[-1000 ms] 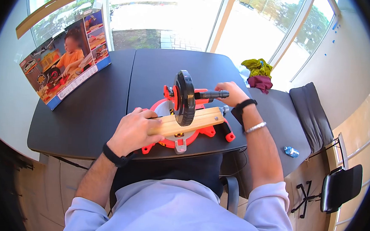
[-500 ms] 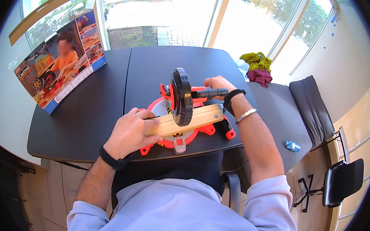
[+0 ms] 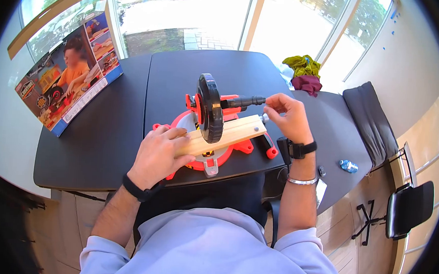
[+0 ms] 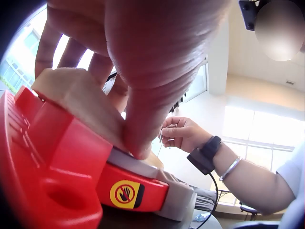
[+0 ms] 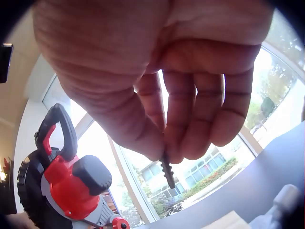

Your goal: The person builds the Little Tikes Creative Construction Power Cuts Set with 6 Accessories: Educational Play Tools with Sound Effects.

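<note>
A light wooden bar [image 3: 230, 131] lies across the red and grey base [image 3: 224, 156] of a toy mitre saw, under its black toothed wheel [image 3: 210, 109]. My left hand [image 3: 157, 156] grips the bar's left end, fingers over the top and thumb on the near side; the left wrist view has the thumb against the wood [image 4: 86, 102]. Right of the black handle, my right hand [image 3: 291, 120] is raised off the saw. Between thumb and fingertips it pinches a small dark ribbed pin [image 5: 167, 172], its upper part hidden by the fingers.
A large picture box [image 3: 70, 75] stands at the table's left. Yellow-green and maroon cloths [image 3: 306, 74] lie at the back right, and a blue bottle [image 3: 348, 166] is on the lower surface at right. A grey clamp knob [image 5: 285, 198] is beside the bar's right end.
My right hand has come out from behind the black handle, moving right and towards me, and now shows a pinch. My left hand stays on the bar.
</note>
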Motion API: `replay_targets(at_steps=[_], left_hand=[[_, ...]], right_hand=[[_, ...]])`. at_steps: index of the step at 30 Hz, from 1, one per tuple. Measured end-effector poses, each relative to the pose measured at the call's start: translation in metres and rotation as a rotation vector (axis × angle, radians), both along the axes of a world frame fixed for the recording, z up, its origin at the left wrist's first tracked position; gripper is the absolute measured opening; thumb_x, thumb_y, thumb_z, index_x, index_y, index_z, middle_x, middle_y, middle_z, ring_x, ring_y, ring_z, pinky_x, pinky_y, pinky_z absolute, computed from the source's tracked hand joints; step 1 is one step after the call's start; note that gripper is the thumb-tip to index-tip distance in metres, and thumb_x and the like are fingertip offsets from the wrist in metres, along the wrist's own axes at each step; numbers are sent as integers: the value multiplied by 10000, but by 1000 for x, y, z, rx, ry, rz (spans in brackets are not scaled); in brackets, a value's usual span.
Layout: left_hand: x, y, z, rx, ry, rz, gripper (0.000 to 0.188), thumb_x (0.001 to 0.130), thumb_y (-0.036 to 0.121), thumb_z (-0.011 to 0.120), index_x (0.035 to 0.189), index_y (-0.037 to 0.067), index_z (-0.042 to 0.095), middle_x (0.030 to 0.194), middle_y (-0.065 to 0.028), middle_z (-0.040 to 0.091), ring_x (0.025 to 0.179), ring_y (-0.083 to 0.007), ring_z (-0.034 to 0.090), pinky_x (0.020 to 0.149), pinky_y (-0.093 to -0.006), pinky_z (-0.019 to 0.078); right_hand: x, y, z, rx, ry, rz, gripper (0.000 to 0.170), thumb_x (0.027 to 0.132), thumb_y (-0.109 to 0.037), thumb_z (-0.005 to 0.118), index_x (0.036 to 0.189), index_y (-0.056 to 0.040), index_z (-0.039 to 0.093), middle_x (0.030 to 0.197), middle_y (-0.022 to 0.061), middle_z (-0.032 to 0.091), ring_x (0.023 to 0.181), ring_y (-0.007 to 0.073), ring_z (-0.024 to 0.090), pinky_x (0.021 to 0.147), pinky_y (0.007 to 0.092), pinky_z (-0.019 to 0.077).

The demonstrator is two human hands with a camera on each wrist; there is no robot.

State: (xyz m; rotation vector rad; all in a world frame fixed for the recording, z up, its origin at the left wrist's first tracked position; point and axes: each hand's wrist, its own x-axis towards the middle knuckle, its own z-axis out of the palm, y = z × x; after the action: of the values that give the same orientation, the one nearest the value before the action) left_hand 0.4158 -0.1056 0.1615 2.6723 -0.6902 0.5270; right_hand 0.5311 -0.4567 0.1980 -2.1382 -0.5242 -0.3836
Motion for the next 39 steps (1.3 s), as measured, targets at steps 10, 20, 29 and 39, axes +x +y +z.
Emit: replay_targets(at_steps=[10,20,29,39], left_hand=[[0,-1,-1,2,27,11,490,813,340,922,1172,31,796,1294,-66,745,1077,-301,669,916,-425,588],[-1,-2,0,19,40,30,532,819,359,920,1208,22,787,1303,-71,746,1102,-295,669,920,-428,594],[-2,-2,1,28,47,44,552,828,387,911,1225,24,789,1314,-72,747,1120,-291,669,939,-423,593],[-1,-2,-1,29,33,35,548,820,380,915,1216,24,789,1306,-70,748,1110,-293,669,935,-424,593]], right_hand=[[-5,17,-30,-60,-46,-75,135,899,-24,802,997,52,747,860,176,790,781,254,784,760,340,623],[-1,16,-35,-69,-40,-63,90,898,-11,771,918,52,711,848,207,784,805,318,807,761,368,637],[1,19,-37,-88,-2,-64,106,895,-32,786,914,48,719,853,209,786,805,329,807,753,373,636],[1,22,-38,-155,-11,-132,159,866,-98,829,875,24,727,824,195,773,769,350,778,728,397,615]])
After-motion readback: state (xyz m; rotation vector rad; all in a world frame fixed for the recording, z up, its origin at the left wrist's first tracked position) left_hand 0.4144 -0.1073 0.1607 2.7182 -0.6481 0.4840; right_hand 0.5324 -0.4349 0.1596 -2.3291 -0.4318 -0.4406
